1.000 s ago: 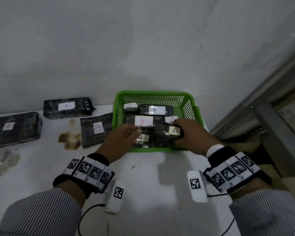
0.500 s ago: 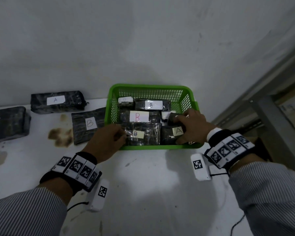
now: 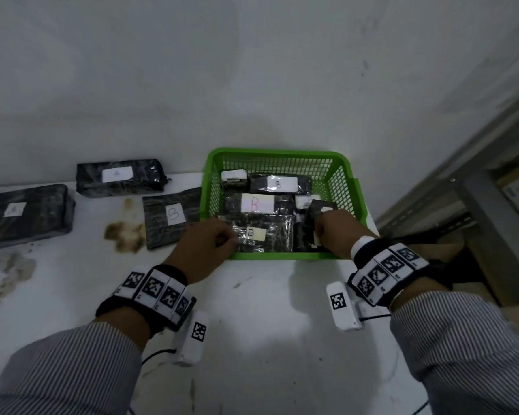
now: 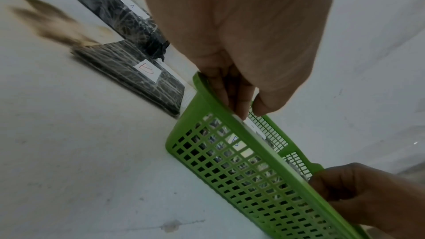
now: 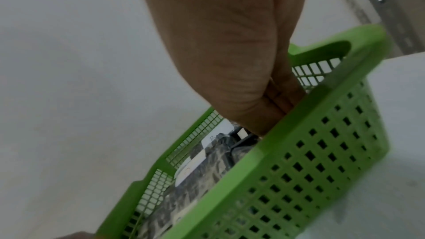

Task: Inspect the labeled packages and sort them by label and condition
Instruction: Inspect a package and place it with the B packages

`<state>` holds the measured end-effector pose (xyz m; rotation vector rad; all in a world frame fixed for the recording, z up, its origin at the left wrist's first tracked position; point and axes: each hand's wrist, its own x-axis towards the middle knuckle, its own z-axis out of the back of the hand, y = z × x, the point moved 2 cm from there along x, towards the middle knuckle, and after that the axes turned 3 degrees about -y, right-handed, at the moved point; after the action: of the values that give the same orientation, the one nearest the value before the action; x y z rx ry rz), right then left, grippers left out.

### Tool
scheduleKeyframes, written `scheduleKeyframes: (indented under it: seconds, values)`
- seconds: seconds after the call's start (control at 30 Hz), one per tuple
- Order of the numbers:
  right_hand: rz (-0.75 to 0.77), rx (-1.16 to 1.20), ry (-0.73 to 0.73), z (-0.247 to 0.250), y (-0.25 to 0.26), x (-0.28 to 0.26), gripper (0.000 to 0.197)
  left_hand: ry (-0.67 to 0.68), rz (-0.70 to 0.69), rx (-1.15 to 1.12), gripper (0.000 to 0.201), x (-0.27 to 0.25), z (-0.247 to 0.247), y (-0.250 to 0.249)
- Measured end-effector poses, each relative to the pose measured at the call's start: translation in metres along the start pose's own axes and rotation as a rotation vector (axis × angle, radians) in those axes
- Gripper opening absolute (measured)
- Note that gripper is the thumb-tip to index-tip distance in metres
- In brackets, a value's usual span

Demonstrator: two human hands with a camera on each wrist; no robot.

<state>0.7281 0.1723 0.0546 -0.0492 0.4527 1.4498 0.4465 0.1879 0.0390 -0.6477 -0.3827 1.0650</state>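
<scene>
A green mesh basket [image 3: 279, 151] on the white table holds several black wrapped packages with white labels, three reading B. My left hand [image 3: 229, 236] reaches over the near left rim, its fingers curled on the clear wrap at the left edge of the front B package [image 3: 270, 235]. In the left wrist view the left hand [image 4: 246, 112] has thumb and fingers meeting just inside the basket [image 4: 264, 152]. My right hand [image 3: 324, 226] is in the near right corner, gripping a small black package [image 3: 319, 208] whose label is mostly hidden. From the right wrist, the right hand [image 5: 264, 119] dips behind the basket [image 5: 299, 128] wall.
Left of the basket lie a flat B package [image 3: 171, 217], an A package [image 3: 119, 176] by the wall, and a larger black package [image 3: 21, 214]. A brown stain [image 3: 123, 235] marks the table. A metal shelf frame [image 3: 477, 205] stands past the table's right edge.
My right hand has lowered the A-labelled package into the basket's near right corner. My left hand has drawn back from the red-B package to the front B package's left edge.
</scene>
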Motion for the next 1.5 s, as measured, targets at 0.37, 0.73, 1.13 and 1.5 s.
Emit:
scheduleKeyframes:
  seconds: [0.37, 0.73, 1.13, 1.5]
  values:
    - [0.284, 0.228, -0.153, -0.012, 0.159, -0.012, 0.016, -0.285, 0.380, -0.679, 0.018, -0.048, 0.027, 0.046]
    - [0.399, -0.098, -0.295, -0.067, 0.231, 0.015, 0.008, 0.092, 0.233, 0.369, 0.053, -0.018, 0.029, 0.163]
    - [0.387, -0.251, -0.392, -0.085, 0.236, 0.011, 0.011, -0.315, 0.579, 0.011, 0.099, -0.075, 0.040, 0.174]
    - [0.218, 0.326, -0.245, -0.054, 0.255, -0.023, 0.033, -0.409, 0.527, -1.025, 0.024, -0.125, 0.106, 0.113]
